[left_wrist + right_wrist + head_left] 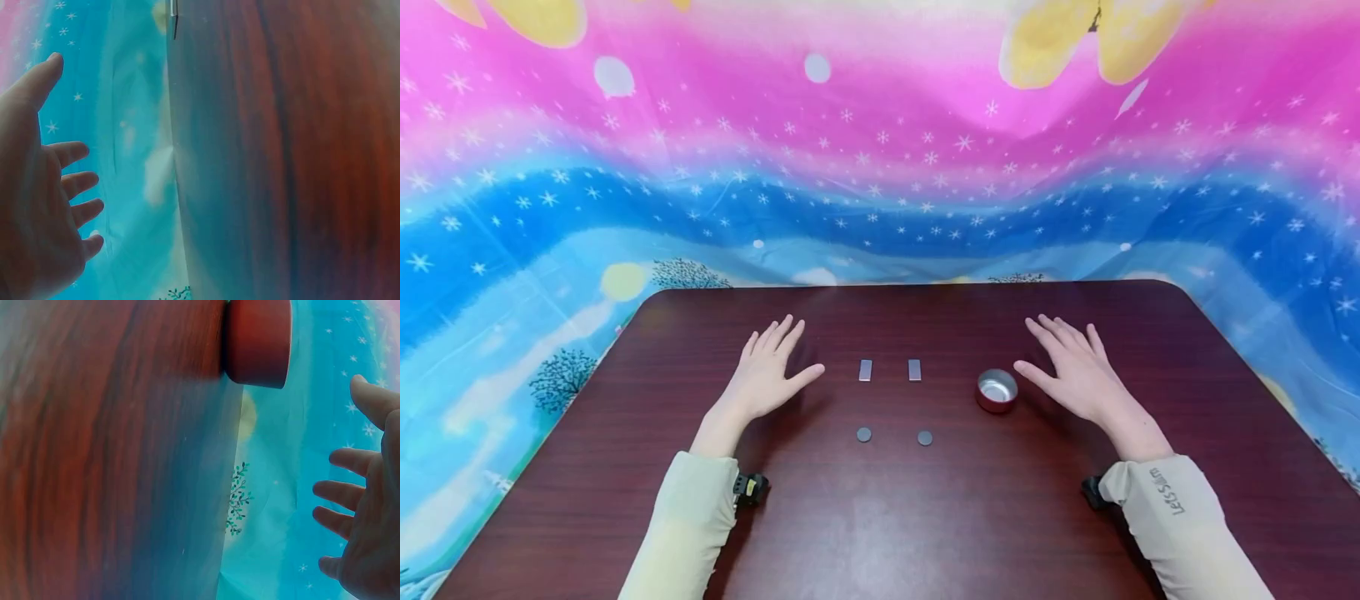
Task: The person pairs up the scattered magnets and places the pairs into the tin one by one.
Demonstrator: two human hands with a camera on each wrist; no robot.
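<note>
My left hand (pixel 765 375) hovers over the left part of the table with its fingers spread, holding nothing. On the other side my right hand (pixel 1072 375) is also spread and bare, its thumb close to a small red bowl (pixel 997 392) with a silvery inside. Between the hands lie two small grey rectangular pieces, a left one (pixel 866 371) and a right one (pixel 914 371). Nearer to me are two dark grey discs, one left (pixel 864 435) and one right (pixel 925 438). The right wrist view shows the bowl's red side (pixel 259 344) beyond the thumb.
Everything stands on a dark reddish-brown wooden table (pixel 880 525) with rounded far corners. A colourful cloth (pixel 880 200) in pink and blue hangs behind it and around its sides. Each sleeve has a black wrist camera, at left (pixel 751 489) and right (pixel 1095 493).
</note>
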